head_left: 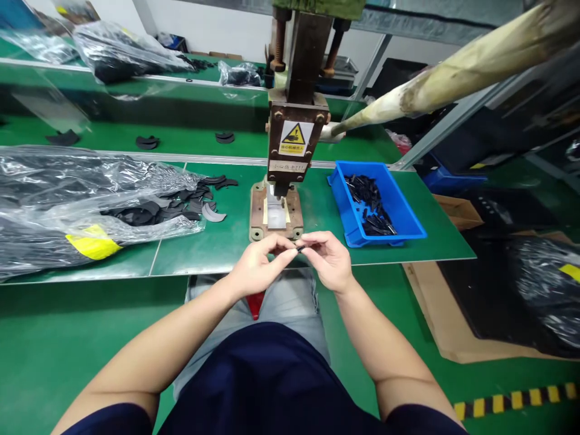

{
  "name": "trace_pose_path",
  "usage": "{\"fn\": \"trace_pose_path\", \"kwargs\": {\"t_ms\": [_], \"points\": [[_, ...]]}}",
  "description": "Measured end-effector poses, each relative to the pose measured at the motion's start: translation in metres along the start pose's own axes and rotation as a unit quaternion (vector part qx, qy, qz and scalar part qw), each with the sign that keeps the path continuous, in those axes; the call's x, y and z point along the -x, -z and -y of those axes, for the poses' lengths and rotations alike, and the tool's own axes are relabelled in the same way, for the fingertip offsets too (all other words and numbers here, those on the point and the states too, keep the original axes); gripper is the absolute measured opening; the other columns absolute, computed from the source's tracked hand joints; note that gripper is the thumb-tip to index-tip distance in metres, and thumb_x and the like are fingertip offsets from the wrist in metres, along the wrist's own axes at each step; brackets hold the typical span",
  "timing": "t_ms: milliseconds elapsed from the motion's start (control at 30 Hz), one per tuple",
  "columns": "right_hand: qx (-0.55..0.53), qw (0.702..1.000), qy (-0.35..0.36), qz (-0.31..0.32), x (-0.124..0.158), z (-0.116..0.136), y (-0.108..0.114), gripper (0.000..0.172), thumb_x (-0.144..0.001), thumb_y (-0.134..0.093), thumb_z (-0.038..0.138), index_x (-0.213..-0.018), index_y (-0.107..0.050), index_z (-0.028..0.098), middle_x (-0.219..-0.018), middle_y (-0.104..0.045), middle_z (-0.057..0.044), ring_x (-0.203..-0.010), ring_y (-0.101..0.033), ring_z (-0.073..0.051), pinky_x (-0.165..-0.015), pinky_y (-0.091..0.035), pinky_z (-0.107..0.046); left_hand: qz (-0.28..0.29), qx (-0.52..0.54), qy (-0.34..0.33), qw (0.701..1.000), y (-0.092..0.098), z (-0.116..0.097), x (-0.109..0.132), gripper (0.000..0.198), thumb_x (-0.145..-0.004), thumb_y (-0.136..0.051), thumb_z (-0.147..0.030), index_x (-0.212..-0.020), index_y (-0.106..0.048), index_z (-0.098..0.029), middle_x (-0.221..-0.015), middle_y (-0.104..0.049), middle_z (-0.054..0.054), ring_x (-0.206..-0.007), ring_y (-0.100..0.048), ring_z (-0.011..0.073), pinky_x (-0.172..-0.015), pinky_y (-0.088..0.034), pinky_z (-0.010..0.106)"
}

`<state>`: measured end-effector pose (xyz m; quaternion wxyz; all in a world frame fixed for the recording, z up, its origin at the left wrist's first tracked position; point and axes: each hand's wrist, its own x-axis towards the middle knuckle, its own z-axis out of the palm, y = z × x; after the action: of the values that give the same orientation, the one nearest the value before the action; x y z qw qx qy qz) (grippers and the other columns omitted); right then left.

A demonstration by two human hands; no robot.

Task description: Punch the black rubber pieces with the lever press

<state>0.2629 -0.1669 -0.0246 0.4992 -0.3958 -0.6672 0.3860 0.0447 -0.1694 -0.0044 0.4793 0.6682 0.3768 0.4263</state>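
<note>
My left hand (256, 264) and my right hand (330, 260) meet just off the front edge of the green bench (217, 241), above my lap. Both pinch a small black piece (301, 248) between their fingertips. Straight ahead stands a brown hand press (290, 139) with a yellow warning label, its base plate (275, 212) on the bench. Its long pale lever (453, 66) reaches up to the right.
A blue bin (408, 214) of small black pieces sits right of the press. Left lies a clear plastic bag (67, 199) with curved black parts (181, 202) spilling out. Cardboard (453, 326) and black bags lie on the floor at right.
</note>
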Motion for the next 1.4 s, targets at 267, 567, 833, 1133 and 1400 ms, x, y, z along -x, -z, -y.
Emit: {"fn": "trace_pose_path", "kwargs": {"t_ms": [267,567,833,1133,1400], "points": [[0.109,0.991,0.059,0.049,-0.045,0.029,0.031,0.038,-0.094,-0.076,0.037,-0.132,-0.071,0.032,-0.130,-0.075,-0.006,-0.121,-0.072,-0.022,-0.110,-0.061,-0.043,0.001,0.163,0.091,0.983,0.031,0.037,-0.040,0.045,-0.083,-0.088,-0.050,-0.113,-0.068,-0.023,-0.081,-0.068,-0.001,-0.069,-0.066,0.0136,-0.068,-0.058,0.030],[0.014,0.933,0.323,-0.160,-0.151,0.142,0.081,0.050,-0.096,-0.060,0.070,-0.119,-0.065,0.026,-0.115,-0.068,-0.001,-0.119,-0.072,-0.017,-0.112,-0.061,-0.039,-0.140,-0.166,0.004,0.976,0.072,0.086,-0.104,0.017,-0.092,-0.076,-0.038,-0.096,-0.074,-0.022,-0.095,-0.079,0.005,-0.085,-0.073,0.0195,-0.086,-0.060,0.036],[0.077,0.946,0.284,-0.135,-0.156,0.164,0.054,0.047,-0.089,-0.066,0.077,-0.089,-0.062,0.030,-0.080,-0.057,0.001,-0.071,-0.063,-0.014,-0.077,-0.064,-0.036,-0.017,-0.366,-0.097,0.926,0.073,0.073,-0.109,0.023,-0.102,-0.062,-0.033,-0.105,-0.082,-0.023,-0.115,-0.081,0.008,-0.112,-0.072,0.0267,-0.104,-0.055,0.043],[0.141,0.932,0.319,-0.102,-0.076,0.092,0.034,0.030,-0.089,-0.074,0.043,-0.068,-0.056,0.031,-0.064,-0.056,0.004,-0.077,-0.067,-0.019,-0.120,-0.055,-0.056,-0.026,-0.358,-0.120,0.926,0.069,0.078,-0.104,0.023,-0.105,-0.059,-0.032,-0.110,-0.080,-0.022,-0.118,-0.080,0.009,-0.114,-0.072,0.0260,-0.104,-0.054,0.043],[0.134,0.916,0.339,-0.167,-0.066,0.056,0.025,0.021,-0.083,-0.074,0.038,-0.068,-0.060,0.033,-0.065,-0.063,0.004,-0.080,-0.069,-0.022,-0.117,-0.055,-0.065,-0.040,-0.402,-0.102,0.909,0.112,0.071,-0.090,0.030,-0.103,-0.059,-0.030,-0.128,-0.074,-0.021,-0.133,-0.075,0.011,-0.127,-0.066,0.0277,-0.113,-0.050,0.045]]}}
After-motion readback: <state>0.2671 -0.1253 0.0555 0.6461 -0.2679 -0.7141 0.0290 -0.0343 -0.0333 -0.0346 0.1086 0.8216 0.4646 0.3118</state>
